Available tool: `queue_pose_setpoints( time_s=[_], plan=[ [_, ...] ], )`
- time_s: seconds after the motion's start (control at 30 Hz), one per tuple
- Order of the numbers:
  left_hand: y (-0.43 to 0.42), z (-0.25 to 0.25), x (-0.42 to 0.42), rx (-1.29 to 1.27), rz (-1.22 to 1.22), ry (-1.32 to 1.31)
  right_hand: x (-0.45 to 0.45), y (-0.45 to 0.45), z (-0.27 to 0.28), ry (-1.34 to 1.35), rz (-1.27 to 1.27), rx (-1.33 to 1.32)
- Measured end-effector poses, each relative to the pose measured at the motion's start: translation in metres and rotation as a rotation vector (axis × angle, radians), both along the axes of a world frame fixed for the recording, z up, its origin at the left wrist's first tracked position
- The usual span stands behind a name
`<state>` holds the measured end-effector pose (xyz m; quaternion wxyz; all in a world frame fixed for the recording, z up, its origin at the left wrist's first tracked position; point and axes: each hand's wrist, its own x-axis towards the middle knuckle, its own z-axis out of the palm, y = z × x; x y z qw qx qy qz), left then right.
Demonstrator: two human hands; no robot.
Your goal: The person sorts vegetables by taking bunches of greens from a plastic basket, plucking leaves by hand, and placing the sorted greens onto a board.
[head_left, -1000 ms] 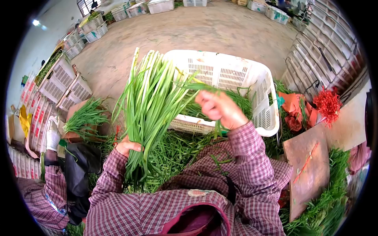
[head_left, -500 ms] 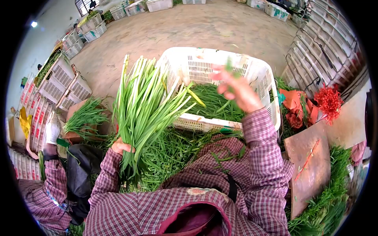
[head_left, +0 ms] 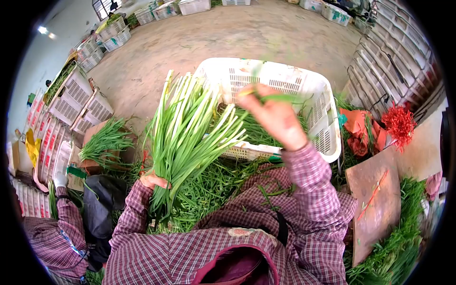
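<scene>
My left hand (head_left: pixel 156 181) is closed round the leafy lower end of a large bunch of garlic chives (head_left: pixel 190 126), whose pale stalk ends fan upward. Over the white plastic basket (head_left: pixel 327 128) is my right hand (head_left: pixel 275 116), smeared by motion. A few loose green leaves (head_left: pixel 280 97) stick out from its fingers, which look closed on them. More green leaves (head_left: pixel 259 128) lie inside the basket, partly behind my right hand. Loose leaves (head_left: pixel 204 197) are heaped below the bunch, in front of my lap.
A gloved co-worker's hand (head_left: pixel 61 179) is at the left, near a pile of chives (head_left: pixel 108 142). Stacked crates (head_left: pixel 389 66) rise at the right. Red ties (head_left: pixel 399 126) and a brown board (head_left: pixel 375 204) are beside me. Crates (head_left: pixel 71 97) line the left wall.
The bunch in my left hand has shifted slightly right in view. My right hand has moved a little left and down, its fingers now closer together around leaves. The co-worker's gloved hand has lowered.
</scene>
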<state>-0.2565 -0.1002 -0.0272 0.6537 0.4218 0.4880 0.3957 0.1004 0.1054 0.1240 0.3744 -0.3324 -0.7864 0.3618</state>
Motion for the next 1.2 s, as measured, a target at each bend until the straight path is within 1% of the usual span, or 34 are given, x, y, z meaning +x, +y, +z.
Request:
queue_pose_setpoints(
  time_s=[0.03,0.07,0.1,0.13,0.17,0.2,0.23,0.3,0.37,0.43,0.47,0.5,0.53,0.57,0.6,0.63,0.67,0.7,0.73,0.77,0.8,0.83,0.9,0.93,0.97,1.03,1.07,1.13,1.17,1.2],
  plan=[
    [0.004,0.008,0.009,0.061,-0.028,0.024,-0.013,-0.005,-0.004,-0.105,0.003,0.239],
    [0.001,0.022,0.016,-0.098,0.022,0.033,-0.020,-0.011,-0.004,-0.223,-0.059,0.270],
    [0.001,0.022,0.018,-0.097,0.021,0.035,-0.024,-0.017,-0.002,-0.343,-0.122,0.300],
    [0.001,0.019,0.020,-0.045,0.048,0.021,-0.027,-0.016,-0.003,-0.343,-0.124,0.301],
    [0.000,0.017,0.023,0.006,0.073,0.007,-0.029,-0.013,-0.007,-0.338,-0.088,0.303],
    [-0.001,0.019,0.027,0.004,0.117,-0.006,-0.030,-0.010,-0.011,-0.333,-0.054,0.305],
    [-0.001,0.019,0.026,0.002,0.113,-0.006,-0.030,-0.007,-0.015,-0.333,-0.058,0.302],
    [0.001,0.017,0.020,-0.026,0.070,-0.035,-0.030,-0.002,-0.020,-0.183,0.043,0.236],
    [0.001,0.010,0.015,-0.024,0.070,-0.038,-0.026,0.000,-0.020,-0.175,0.037,0.266],
    [-0.001,-0.004,0.006,-0.021,0.086,-0.037,-0.023,0.011,-0.022,-0.254,-0.224,0.387],
    [0.000,-0.014,-0.004,0.026,-0.024,-0.015,-0.017,0.019,-0.019,-0.220,-0.301,0.465],
    [-0.004,-0.014,-0.001,0.050,0.011,-0.018,-0.009,0.032,-0.021,-0.113,-0.371,0.564],
    [-0.008,-0.013,0.001,0.074,0.046,-0.020,0.001,0.040,-0.017,-0.092,-0.425,0.597],
    [-0.011,-0.024,-0.010,0.072,0.051,-0.023,0.015,0.046,-0.011,-0.059,-0.413,0.512],
    [-0.013,-0.043,-0.031,0.059,0.008,-0.041,0.023,0.059,-0.019,-0.020,-0.455,0.557],
    [-0.013,-0.039,-0.030,0.045,-0.035,-0.059,0.026,0.064,-0.023,0.019,-0.498,0.599],
    [-0.017,-0.039,-0.023,0.076,0.069,-0.037,0.031,0.066,-0.029,0.021,-0.491,0.595],
    [-0.017,-0.035,-0.018,0.073,0.075,-0.034,0.036,0.060,-0.030,-0.004,-0.440,0.430],
    [-0.015,-0.031,-0.015,0.048,0.066,-0.188,0.038,0.052,-0.031,-0.028,-0.389,0.268],
    [-0.011,-0.027,-0.011,0.025,0.053,-0.342,0.036,0.043,-0.032,-0.025,-0.387,0.267],
    [-0.004,-0.011,0.007,0.090,-0.015,-0.448,0.031,0.030,-0.034,0.047,-0.266,-0.055],
    [0.001,-0.008,0.014,0.090,-0.014,-0.446,0.025,0.019,-0.036,0.118,-0.138,-0.376],
    [0.007,-0.004,0.021,0.194,-0.113,-0.599,0.012,0.003,-0.045,0.088,0.093,-0.425],
    [0.011,0.001,0.023,0.251,-0.190,-0.538,0.004,-0.002,-0.053,0.105,0.173,-0.435],
    [0.012,0.001,0.023,0.248,-0.188,-0.535,-0.005,-0.007,-0.060,0.122,0.253,-0.445],
    [0.014,0.000,0.022,0.265,-0.251,-0.573,-0.023,-0.026,-0.057,0.173,0.286,-0.346],
    [0.015,0.001,0.024,0.255,-0.254,-0.571,-0.030,-0.028,-0.056,0.176,0.283,-0.347],
    [0.019,0.000,0.026,0.292,-0.304,-0.567,-0.039,-0.028,-0.052,0.192,0.487,-0.360],
    [0.021,-0.001,0.027,0.332,-0.348,-0.564,-0.038,-0.025,-0.050,0.193,0.486,-0.358],
    [0.022,0.000,0.029,0.339,-0.369,-0.568,-0.036,-0.021,-0.047,0.048,0.473,-0.424]
  ],
)
